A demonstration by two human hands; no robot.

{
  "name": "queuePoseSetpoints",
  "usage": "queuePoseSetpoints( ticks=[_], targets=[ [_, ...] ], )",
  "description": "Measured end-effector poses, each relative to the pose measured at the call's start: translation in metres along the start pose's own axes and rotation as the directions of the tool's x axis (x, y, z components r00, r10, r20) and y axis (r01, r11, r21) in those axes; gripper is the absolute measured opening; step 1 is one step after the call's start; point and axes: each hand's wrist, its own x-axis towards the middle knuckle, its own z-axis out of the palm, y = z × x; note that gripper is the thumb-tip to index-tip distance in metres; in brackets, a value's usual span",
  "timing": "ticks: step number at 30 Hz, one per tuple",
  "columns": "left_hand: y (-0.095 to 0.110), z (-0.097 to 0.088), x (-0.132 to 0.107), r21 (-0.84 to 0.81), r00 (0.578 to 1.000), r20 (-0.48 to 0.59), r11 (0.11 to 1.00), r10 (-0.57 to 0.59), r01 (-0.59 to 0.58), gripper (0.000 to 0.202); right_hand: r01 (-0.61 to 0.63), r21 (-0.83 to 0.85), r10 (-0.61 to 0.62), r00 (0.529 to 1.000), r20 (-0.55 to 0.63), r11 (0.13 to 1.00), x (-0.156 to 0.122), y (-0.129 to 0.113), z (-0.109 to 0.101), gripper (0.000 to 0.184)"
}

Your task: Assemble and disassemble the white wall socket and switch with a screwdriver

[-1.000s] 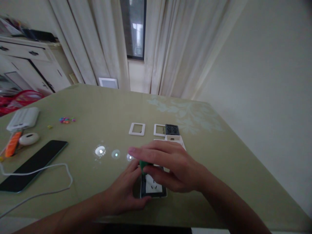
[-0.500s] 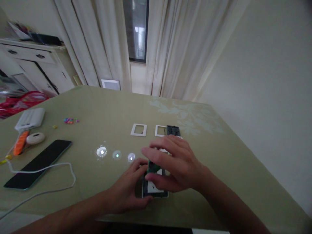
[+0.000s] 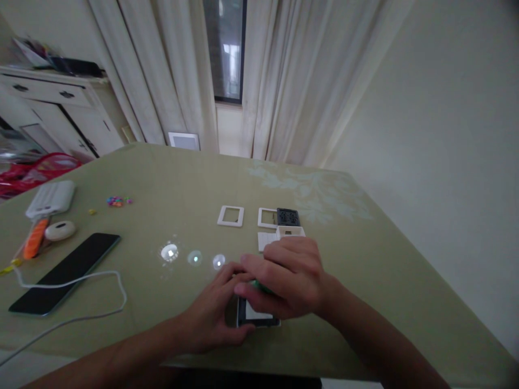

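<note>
A socket panel (image 3: 253, 312) with a white middle and dark surround lies near the table's front edge, partly covered by my hands. My left hand (image 3: 208, 316) grips it from the left, thumb at the near edge and fingers at the far side. Above the panel my right hand (image 3: 290, 278) is closed round a screwdriver (image 3: 260, 286); only a bit of its green handle shows, and its tip is hidden. Just beyond my right hand are a white box-like part (image 3: 290, 231) and a flat white piece (image 3: 265, 241).
Farther back lie a white frame (image 3: 231, 216), a second white frame (image 3: 266, 217) and a dark square plate (image 3: 288, 217). To the left are a phone (image 3: 67, 273), a white cable (image 3: 117, 289), an orange-handled item (image 3: 35, 239), a round white object (image 3: 60, 230) and small colourful pieces (image 3: 117, 201).
My right hand has turned and its fingers have closed further over the green handle, uncovering the white parts behind it. The left hand stays in place on the panel.
</note>
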Motion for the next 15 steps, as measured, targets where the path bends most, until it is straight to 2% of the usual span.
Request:
queuePoseSetpoints(
  ticks=[2, 5, 6, 7, 9, 10, 11, 12, 14, 15],
  targets=[
    [0.001, -0.001, 0.000, -0.004, 1.000, 0.019, 1.000, 0.003, -0.003, 0.070, -0.025, 0.047, 0.022, 0.998, 0.051, 0.999, 0.002, 0.001, -0.004, 0.033],
    [-0.003, 0.001, 0.000, -0.024, 0.999, 0.025, 1.000, 0.020, -0.019, 0.074, -0.136, 0.296, 0.057, 0.964, 0.261, 0.945, 0.004, 0.004, -0.009, 0.047],
    [-0.005, 0.002, 0.000, -0.027, 1.000, 0.021, 0.999, 0.022, -0.022, 0.075, -0.139, 0.302, 0.060, 0.965, 0.256, 0.943, 0.004, 0.005, -0.009, 0.045],
    [-0.007, 0.003, 0.000, -0.029, 1.000, 0.018, 0.999, 0.020, -0.019, 0.075, -0.119, 0.252, 0.067, 0.977, 0.204, 0.961, 0.003, 0.006, -0.009, 0.038],
    [-0.010, 0.005, -0.001, -0.046, 1.000, 0.019, 0.999, 0.013, -0.012, 0.074, -0.063, 0.055, 0.061, 0.997, 0.041, 0.996, 0.001, 0.008, -0.006, 0.025],
    [-0.011, 0.005, -0.001, -0.058, 1.000, 0.019, 0.998, 0.012, -0.011, 0.073, -0.051, -0.019, 0.051, 0.999, -0.010, 0.999, 0.000, 0.008, -0.004, 0.025],
    [-0.011, 0.006, -0.001, -0.063, 1.000, 0.019, 0.998, 0.013, -0.012, 0.073, -0.047, -0.036, 0.047, 0.999, -0.007, 0.998, -0.001, 0.008, -0.004, 0.027],
    [-0.011, 0.005, -0.001, -0.061, 1.000, 0.015, 0.998, 0.016, -0.015, 0.073, -0.051, 0.009, 0.050, 0.998, 0.047, 0.999, -0.001, 0.009, -0.004, 0.031],
    [-0.010, 0.005, -0.001, -0.035, 1.000, 0.004, 0.999, 0.021, -0.021, 0.075, -0.083, 0.187, 0.045, 0.980, 0.196, 0.979, -0.001, 0.009, -0.005, 0.046],
    [-0.009, 0.004, -0.001, -0.022, 1.000, 0.002, 1.000, 0.020, -0.020, 0.076, -0.093, 0.236, 0.040, 0.975, 0.219, 0.967, 0.000, 0.009, -0.006, 0.049]
  ],
)
